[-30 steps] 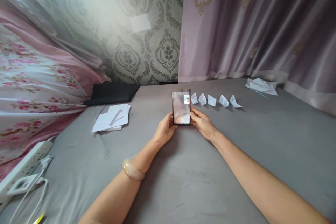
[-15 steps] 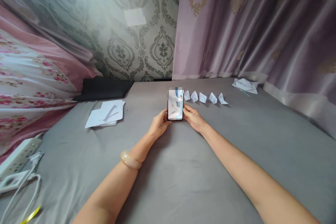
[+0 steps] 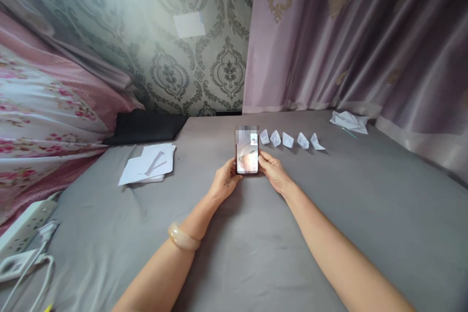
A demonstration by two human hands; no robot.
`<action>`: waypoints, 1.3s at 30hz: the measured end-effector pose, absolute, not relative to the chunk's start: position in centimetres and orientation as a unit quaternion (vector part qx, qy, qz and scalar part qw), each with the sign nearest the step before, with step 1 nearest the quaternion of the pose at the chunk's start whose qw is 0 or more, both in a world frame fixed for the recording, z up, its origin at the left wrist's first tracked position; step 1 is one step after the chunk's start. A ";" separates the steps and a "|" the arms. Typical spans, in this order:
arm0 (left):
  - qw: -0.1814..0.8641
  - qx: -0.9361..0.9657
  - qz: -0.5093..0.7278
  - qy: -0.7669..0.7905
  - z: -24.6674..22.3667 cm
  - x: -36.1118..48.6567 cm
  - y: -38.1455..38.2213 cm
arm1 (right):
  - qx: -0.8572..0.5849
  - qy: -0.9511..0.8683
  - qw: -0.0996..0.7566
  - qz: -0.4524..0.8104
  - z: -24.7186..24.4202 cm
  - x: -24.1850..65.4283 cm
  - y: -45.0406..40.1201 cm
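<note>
Between both hands a smartphone (image 3: 247, 156) stands upright over the grey sheet, its lit screen facing me and partly blurred out. My left hand (image 3: 224, 180) grips its left edge, thumb near the bottom corner, and a bangle circles that wrist. On the opposite edge, my right hand (image 3: 275, 171) is closed on the phone's lower right side. Just behind and right of the phone runs a row of several folded white paper pieces (image 3: 287, 140). The fingers behind the phone are hidden.
White paper sheets (image 3: 148, 165) lie at left, before a folded black cloth (image 3: 149, 126). More crumpled paper (image 3: 349, 121) sits at the far right beside a thin green stick (image 3: 350, 133). A white power strip (image 3: 27, 229) with cables lies at the left edge. Purple curtains (image 3: 292, 48) hang behind.
The view has shifted slightly, so everything on the bed sits a little lower. Both hands keep hold of the smartphone, and the picture on its screen has changed.
</note>
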State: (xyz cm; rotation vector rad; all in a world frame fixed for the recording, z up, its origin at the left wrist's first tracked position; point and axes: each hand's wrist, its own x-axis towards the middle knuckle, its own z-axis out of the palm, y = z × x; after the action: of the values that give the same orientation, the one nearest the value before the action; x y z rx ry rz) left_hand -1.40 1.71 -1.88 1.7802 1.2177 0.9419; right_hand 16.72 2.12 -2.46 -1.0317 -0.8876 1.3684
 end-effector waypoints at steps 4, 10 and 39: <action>0.379 0.707 0.363 0.474 -1.8 -1.4 1.7 | -0.431 -0.382 0.569 0.588 -2.1 16.7 1.9; 0.386 0.694 0.353 0.495 -1.7 -1.3 1.7 | -0.419 -0.375 0.558 0.610 -1.4 16.7 1.8; 0.367 0.710 0.349 0.490 -1.7 -1.5 1.7 | -0.405 -0.389 0.537 0.629 -1.4 17.0 2.0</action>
State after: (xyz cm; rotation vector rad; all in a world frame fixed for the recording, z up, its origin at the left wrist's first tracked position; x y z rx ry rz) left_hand -1.50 1.74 -1.73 1.8239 1.2593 0.8971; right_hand 16.98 1.99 -1.36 -0.9646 -0.9265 1.4970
